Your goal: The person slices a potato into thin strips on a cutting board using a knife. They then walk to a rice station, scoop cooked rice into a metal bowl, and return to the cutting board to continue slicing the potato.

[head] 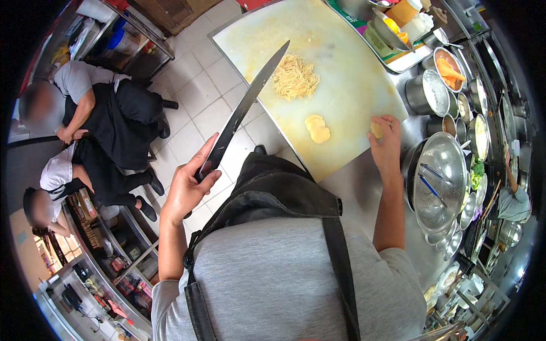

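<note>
My left hand (187, 185) grips the handle of a long kitchen knife (243, 104), its broad dark blade slanting up and to the right. The blade is raised over the floor and the near edge of a large, stained cutting board (349, 72). At the board's right side, my right hand (386, 147) holds a small yellow piece of what looks like ginger (376, 129) between thumb and fingers. A few overlapping pale yellow slices (318, 128) lie on the board between my hands. Farther up is a heap of thin yellow shreds (295, 77).
On the steel counter (352, 187) at right stand a large colander (443, 179) holding pens, several metal pots (426, 93) and a bowl of carrots (450, 73). Two people (115, 115) sit at left near shelves (123, 247); another person (514, 202) is far right.
</note>
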Available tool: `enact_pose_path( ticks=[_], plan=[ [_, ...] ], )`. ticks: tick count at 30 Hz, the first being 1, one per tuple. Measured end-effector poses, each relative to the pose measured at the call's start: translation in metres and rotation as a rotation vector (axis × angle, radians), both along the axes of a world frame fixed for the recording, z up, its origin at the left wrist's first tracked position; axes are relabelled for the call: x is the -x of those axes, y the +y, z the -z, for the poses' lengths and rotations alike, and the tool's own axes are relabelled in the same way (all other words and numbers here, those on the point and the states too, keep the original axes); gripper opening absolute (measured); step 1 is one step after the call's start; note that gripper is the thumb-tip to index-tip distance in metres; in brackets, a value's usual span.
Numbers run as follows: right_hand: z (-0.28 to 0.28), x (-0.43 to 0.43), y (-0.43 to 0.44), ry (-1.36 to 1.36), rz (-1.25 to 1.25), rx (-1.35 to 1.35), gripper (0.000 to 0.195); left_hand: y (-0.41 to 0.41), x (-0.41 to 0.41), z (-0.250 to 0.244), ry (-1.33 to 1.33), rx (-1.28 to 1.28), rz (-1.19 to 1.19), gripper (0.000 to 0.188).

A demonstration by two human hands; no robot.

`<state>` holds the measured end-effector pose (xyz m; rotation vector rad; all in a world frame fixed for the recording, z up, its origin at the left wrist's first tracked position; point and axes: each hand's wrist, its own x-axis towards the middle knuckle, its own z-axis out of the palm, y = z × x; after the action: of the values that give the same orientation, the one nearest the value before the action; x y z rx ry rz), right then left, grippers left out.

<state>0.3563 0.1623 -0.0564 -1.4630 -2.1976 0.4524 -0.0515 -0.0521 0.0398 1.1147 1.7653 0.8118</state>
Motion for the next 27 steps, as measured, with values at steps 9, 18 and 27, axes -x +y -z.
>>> enact_pose_path(
  ticks=[9,18,27],
  plan=[
    [-0.002,0.032,0.009,0.325,0.108,0.413,0.022,0.011,-0.019,-0.003,0.139,0.027,0.142,0.077],
    [-0.020,0.043,-0.012,0.164,-0.099,0.255,0.027,0.011,-0.031,0.007,0.324,0.078,0.257,0.076],
    [-0.026,0.034,-0.004,-0.071,-0.042,0.051,0.027,0.015,-0.034,0.021,0.378,-0.014,0.337,0.075]
  ],
)
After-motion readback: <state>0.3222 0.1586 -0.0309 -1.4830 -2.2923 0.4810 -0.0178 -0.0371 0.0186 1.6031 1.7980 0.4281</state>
